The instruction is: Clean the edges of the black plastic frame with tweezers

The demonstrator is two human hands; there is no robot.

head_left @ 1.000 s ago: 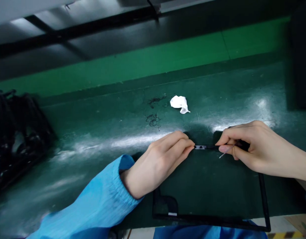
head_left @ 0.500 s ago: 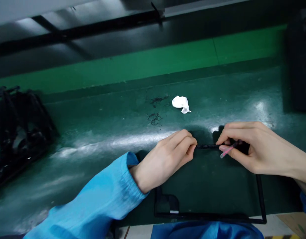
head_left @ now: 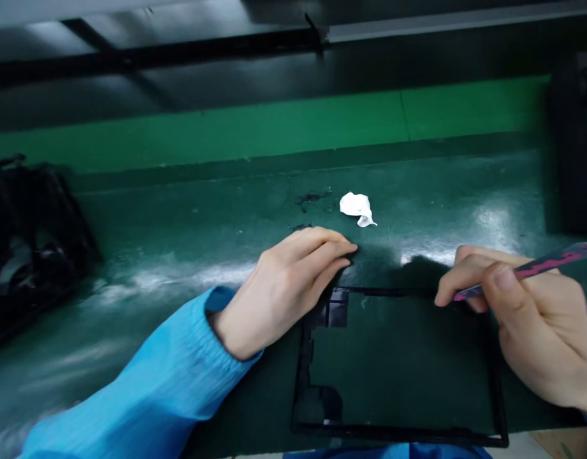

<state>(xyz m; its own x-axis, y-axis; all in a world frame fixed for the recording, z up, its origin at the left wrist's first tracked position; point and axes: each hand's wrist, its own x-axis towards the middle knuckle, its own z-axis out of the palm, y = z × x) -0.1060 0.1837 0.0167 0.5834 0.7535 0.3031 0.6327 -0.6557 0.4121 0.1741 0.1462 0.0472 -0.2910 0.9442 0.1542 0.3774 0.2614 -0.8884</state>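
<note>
Blk frame [head_left: 393,432] mostly btwn L grip [head_left: 286,287] & R grip [head_left: 536,325].

Workshop, by look: green worktop [head_left: 178,223], slim black frame [head_left: 393,433], bunched dark parts [head_left: 30,248], elastic-cuffed sleeve [head_left: 154,370].

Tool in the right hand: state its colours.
The tool is dark grey and pink; head view.

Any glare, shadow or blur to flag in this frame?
Head view: glare streaks the green bench beside the left hand; head view: a shadow lies beside the right hand; head view: the black parts at far left look dim and soft.
</note>
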